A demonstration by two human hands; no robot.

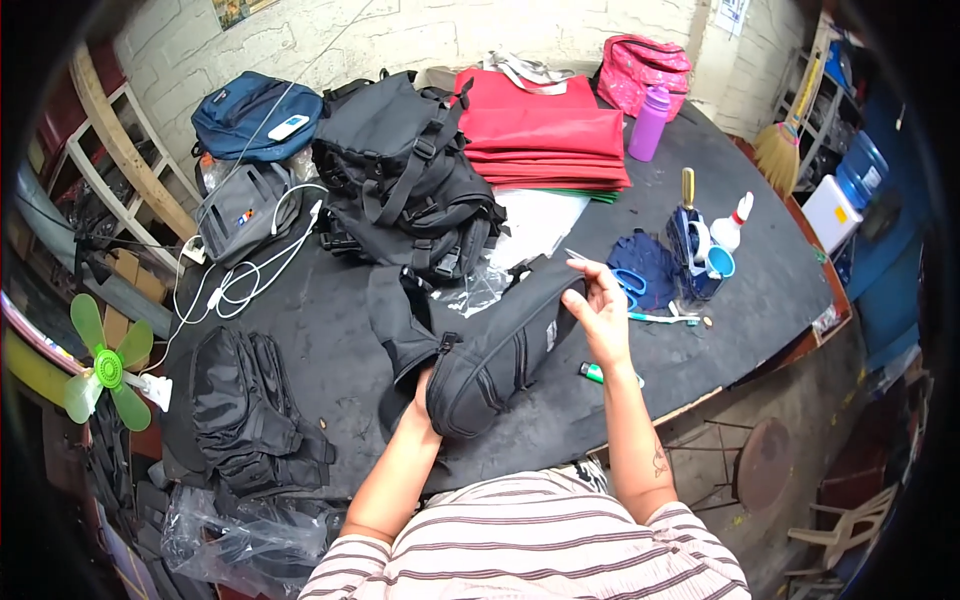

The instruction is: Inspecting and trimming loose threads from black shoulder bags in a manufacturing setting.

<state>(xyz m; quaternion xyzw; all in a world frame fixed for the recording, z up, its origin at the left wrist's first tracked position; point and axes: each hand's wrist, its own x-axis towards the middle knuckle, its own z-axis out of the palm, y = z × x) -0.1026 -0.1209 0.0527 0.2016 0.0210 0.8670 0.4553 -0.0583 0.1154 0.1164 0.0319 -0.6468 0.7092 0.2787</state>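
Observation:
A black backpack point(490, 350) is tilted up at the near edge of the table, between my two hands. My left hand point(424, 388) reaches in at its lower left side, and the fingers are hidden by the black fabric. With thumb and fingers closed, my right hand point(598, 308) grips the bag's upper right end. Blue-handled scissors point(630, 284) show just beside that hand, and a pointed metal tip sticks out past the fingers. Whether the scissors lie on the table or against the hand I cannot tell.
Black bags point(400, 170) are heaped behind, next to folded red fabric point(540, 135). Another black bag point(250, 405) lies left, near a green fan point(108, 368). A purple bottle point(650, 125), a spray bottle point(733, 225) and a toothbrush point(665, 318) are on the right. White cables point(240, 290) trail at left.

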